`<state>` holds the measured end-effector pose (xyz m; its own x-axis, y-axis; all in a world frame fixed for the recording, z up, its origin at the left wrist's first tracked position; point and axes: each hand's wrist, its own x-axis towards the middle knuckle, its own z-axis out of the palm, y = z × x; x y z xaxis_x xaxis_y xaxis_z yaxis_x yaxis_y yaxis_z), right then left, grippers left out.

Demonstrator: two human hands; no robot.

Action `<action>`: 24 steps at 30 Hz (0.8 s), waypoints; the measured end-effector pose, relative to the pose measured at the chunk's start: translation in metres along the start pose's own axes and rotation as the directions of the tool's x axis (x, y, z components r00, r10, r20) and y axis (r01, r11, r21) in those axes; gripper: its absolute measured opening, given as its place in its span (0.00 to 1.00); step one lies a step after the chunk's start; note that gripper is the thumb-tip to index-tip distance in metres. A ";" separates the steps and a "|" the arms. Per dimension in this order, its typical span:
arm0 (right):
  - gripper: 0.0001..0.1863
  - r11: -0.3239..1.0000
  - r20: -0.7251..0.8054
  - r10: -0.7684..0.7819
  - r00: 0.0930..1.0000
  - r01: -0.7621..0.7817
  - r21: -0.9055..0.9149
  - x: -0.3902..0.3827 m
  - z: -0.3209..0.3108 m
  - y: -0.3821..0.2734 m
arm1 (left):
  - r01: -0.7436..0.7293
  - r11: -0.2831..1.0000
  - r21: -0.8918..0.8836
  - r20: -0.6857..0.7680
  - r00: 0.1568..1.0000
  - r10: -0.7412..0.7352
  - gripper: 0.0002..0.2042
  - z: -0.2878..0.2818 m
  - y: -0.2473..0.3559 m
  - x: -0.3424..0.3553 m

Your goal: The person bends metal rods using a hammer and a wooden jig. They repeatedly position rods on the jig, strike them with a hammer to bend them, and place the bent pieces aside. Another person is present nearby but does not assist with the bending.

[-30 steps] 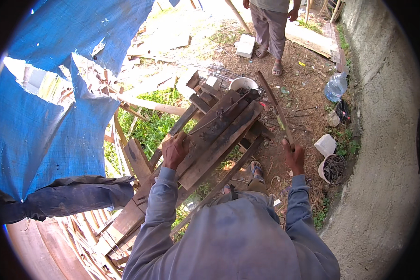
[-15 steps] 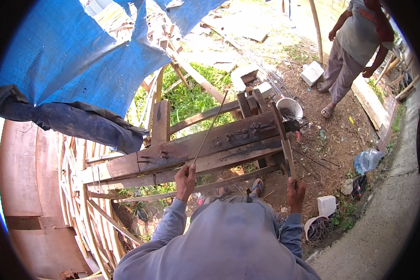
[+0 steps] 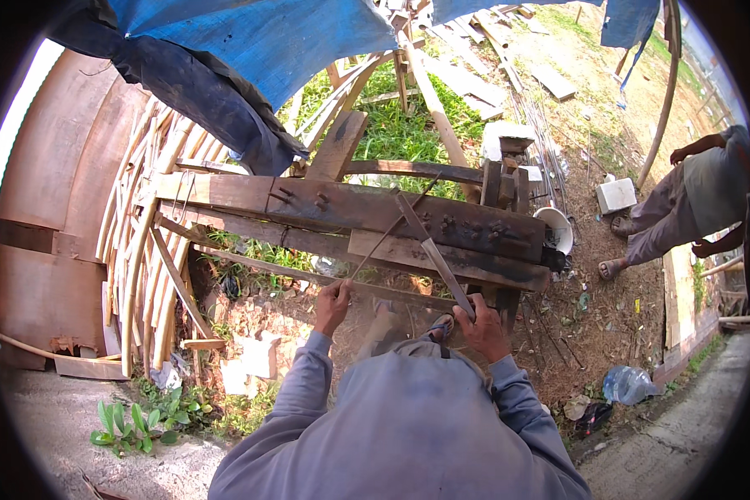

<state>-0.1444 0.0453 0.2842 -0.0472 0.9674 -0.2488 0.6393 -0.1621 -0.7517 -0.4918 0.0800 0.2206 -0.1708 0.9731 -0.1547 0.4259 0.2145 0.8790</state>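
While round, pale poles (image 3: 146, 308) stand at left, the left hand (image 3: 333, 307) pinches a thin, dark rod (image 3: 375, 251) slanting up over a rough, stained wooden beam (image 3: 350, 207), where a long, flat bar (image 3: 447, 277), gripped in the right hand (image 3: 485, 331), appears to cross the rod.

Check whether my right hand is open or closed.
Closed: the right hand is wrapped around the near end of a long flat tool.

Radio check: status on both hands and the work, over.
Left hand closed on thin rod; right hand gripping flat bar. Bar crosses rod in view over wooden bench, contact unclear. Another person stands apart, off to the right.
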 end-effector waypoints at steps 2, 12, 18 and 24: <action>0.19 0.998 -0.030 -0.057 0.998 0.057 0.007 0.012 0.013 0.009 | -0.171 0.984 0.041 -0.147 0.974 0.175 0.15 0.012 0.017 0.001; 0.17 0.950 0.081 -0.047 0.996 0.020 0.310 0.030 -0.001 -0.059 | -0.038 0.993 0.111 -0.096 0.994 0.049 0.12 0.005 0.009 0.034; 0.16 0.900 -0.229 -0.404 0.886 0.429 0.071 0.025 0.017 -0.081 | -0.061 0.997 0.052 -0.087 0.994 0.065 0.11 0.001 0.027 0.034; 0.16 0.930 -0.017 -0.115 0.993 0.101 -0.354 0.051 0.056 -0.036 | -0.042 0.995 0.096 -0.067 0.997 0.048 0.13 0.000 0.019 0.036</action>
<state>-0.2128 0.0899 0.2640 -0.1069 0.9828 -0.1504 0.8612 0.0159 -0.5079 -0.4900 0.1185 0.2315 -0.2092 0.9745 -0.0817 0.5158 0.1809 0.8374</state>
